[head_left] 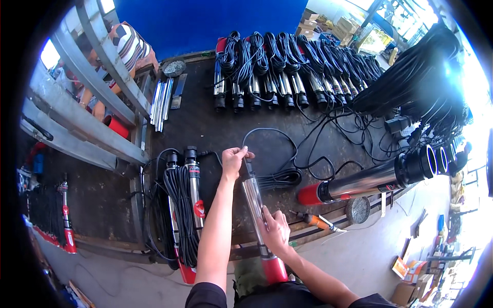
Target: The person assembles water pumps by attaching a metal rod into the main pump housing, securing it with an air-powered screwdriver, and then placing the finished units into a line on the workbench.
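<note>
A slim steel submersible pump point(251, 197) with a red end point(273, 269) lies tilted across the near table edge, its red end toward my body. At its far end, my left hand point(234, 163) pinches the black cable point(267, 129), which loops away to the right. My right hand point(276, 232) is closed on the steel tube's lower half from the right side. Just right of the tube lies a tied coil of black cable point(280, 178). Left of my left forearm stand two similar pumps point(194, 179) with bundled black cable point(179, 205) over them.
Many finished-looking pumps with coiled cables point(277, 56) line the far edge. Larger steel pumps point(364, 179) lie at right, beside an orange power screwdriver point(319, 222). Steel rods point(162, 105) and a metal frame point(97, 72) are left. Another person point(131, 46) works behind it.
</note>
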`<state>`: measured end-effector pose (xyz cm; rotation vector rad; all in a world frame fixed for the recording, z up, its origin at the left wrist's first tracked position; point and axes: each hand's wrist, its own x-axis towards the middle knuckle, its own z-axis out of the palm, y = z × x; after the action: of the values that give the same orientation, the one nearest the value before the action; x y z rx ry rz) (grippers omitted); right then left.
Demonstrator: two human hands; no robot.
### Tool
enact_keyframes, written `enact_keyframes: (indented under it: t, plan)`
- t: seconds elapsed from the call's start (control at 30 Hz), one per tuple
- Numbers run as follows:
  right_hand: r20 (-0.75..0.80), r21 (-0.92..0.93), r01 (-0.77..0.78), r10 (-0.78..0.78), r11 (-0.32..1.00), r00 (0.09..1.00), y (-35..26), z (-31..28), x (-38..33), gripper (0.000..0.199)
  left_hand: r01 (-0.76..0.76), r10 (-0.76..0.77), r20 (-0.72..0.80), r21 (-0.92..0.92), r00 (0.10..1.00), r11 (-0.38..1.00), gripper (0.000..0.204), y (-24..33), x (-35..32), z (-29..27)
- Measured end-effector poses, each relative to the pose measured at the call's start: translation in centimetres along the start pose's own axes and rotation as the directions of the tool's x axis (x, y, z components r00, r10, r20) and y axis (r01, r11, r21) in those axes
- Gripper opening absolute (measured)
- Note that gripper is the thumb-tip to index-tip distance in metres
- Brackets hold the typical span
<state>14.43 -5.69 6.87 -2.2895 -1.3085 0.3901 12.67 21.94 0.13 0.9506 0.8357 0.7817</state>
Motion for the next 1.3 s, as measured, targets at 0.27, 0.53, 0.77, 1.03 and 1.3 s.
enact_keyframes:
  t: [0.27, 0.53, 0.77, 1.03, 1.3]
  plan:
    - [-0.026, -0.015, 0.072, -0.073, 0.997, 0.997, 0.3, 0.3, 0.6, 0.052, -0.124, 0.167, -0.101, 0.341, 0.981, 0.932, 0.029, -0.7, -1.6, 0.1]
    - [0.079, 0.045, 0.081, -0.084, 0.996, 0.993, 2.2, 0.5, 0.2, 0.055, 0.336, -0.038, -0.36, 0.819, 0.932, 0.465, 0.066, -4.9, -15.9, 4.9]
    - [-0.051, -0.044, -0.235, 0.233, 0.971, 0.971, 21.8, -10.1, -2.0, 0.018, 0.221, 0.227, -0.418, 0.781, 0.88, 0.584, 0.061, -5.4, -17.3, 6.9]
    - [-0.025, -0.397, -0.421, 0.449, 0.815, 0.893, 40.0, -17.1, -0.1, 0.03, 0.245, 0.222, -0.418, 0.803, 0.881, 0.543, 0.059, -5.2, -17.1, 7.7]
    - [-0.178, -0.192, -0.341, 0.309, 0.92, 0.934, 40.2, -17.9, -0.7, 0.022, 0.295, 0.163, -0.44, 0.792, 0.883, 0.535, 0.06, -4.8, -17.1, 7.5]
